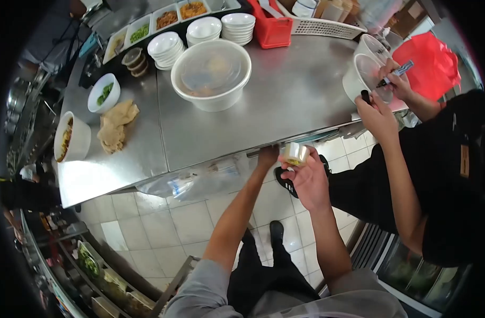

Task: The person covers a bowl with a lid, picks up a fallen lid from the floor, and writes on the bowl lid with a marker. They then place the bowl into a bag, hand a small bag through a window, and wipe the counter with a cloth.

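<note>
The right hand (pixel 306 177) is holding a roll of clear tape (pixel 295 153), with its fingers (pixel 288 170) wrapping round the roll just below the near edge of the shiny tabletop (pixel 285 100). The left hand (pixel 266 157) is reaching up beside it, touching that same edge, and its fingers are curling under the lip, so I cannot tell if they are gripping anything. Below both hands there is open room down to the tiled floor (pixel 163 222). Far above the fingers, a big lidded bowl (pixel 211 74) is sitting in the middle. To the right, another person's hands (pixel 377 114) are writing with a marker (pixel 395 73) on a white tub (pixel 361 77) sitting at the edge.
</note>
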`<state>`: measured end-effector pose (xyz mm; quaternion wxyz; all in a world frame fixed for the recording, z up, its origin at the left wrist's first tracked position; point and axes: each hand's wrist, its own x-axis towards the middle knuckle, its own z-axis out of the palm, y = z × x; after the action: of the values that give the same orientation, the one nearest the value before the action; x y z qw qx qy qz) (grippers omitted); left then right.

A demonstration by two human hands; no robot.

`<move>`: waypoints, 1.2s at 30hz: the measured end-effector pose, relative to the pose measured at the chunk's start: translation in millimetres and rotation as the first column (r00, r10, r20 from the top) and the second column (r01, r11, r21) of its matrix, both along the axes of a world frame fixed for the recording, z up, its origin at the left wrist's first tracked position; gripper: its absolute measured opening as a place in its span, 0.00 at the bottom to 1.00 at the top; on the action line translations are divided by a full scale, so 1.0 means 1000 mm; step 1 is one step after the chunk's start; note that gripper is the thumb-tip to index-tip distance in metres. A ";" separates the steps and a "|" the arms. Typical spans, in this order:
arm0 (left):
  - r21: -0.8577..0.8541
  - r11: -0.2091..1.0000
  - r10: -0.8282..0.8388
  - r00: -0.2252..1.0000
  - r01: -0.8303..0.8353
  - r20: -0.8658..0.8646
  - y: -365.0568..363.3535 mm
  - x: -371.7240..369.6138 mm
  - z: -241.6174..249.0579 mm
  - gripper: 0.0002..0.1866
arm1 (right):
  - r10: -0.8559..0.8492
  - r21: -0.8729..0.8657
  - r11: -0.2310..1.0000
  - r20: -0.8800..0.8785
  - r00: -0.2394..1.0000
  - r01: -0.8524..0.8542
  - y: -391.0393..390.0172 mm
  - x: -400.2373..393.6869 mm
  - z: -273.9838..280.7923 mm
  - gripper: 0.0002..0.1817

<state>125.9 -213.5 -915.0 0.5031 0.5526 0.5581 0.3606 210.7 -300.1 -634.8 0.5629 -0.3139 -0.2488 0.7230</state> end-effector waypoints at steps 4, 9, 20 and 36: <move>-0.070 0.946 0.308 0.813 -0.315 0.495 -0.117 -0.039 0.206 0.15 | 0.046 0.041 0.998 0.035 0.998 -0.048 -0.002 -0.017 0.024 0.12; 0.022 0.925 0.322 0.812 -0.380 0.487 -0.152 -0.126 0.333 0.12 | 0.237 0.197 0.917 0.430 0.871 -0.347 -0.022 -0.056 0.045 0.10; 0.070 0.898 0.403 0.876 -0.434 0.265 -0.166 -0.217 0.376 0.06 | -0.085 0.494 0.596 0.823 0.562 -0.633 -0.025 -0.137 0.088 0.14; 0.303 0.805 0.526 0.850 -0.510 0.032 -0.078 -0.232 0.403 0.07 | 0.343 0.324 0.437 0.802 0.489 -0.839 0.107 -0.158 0.127 0.14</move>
<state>-106.3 -291.5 -512.0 0.2806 0.4588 0.6392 0.5498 52.9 -193.2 -508.2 0.1974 -0.1829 -0.7692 0.5796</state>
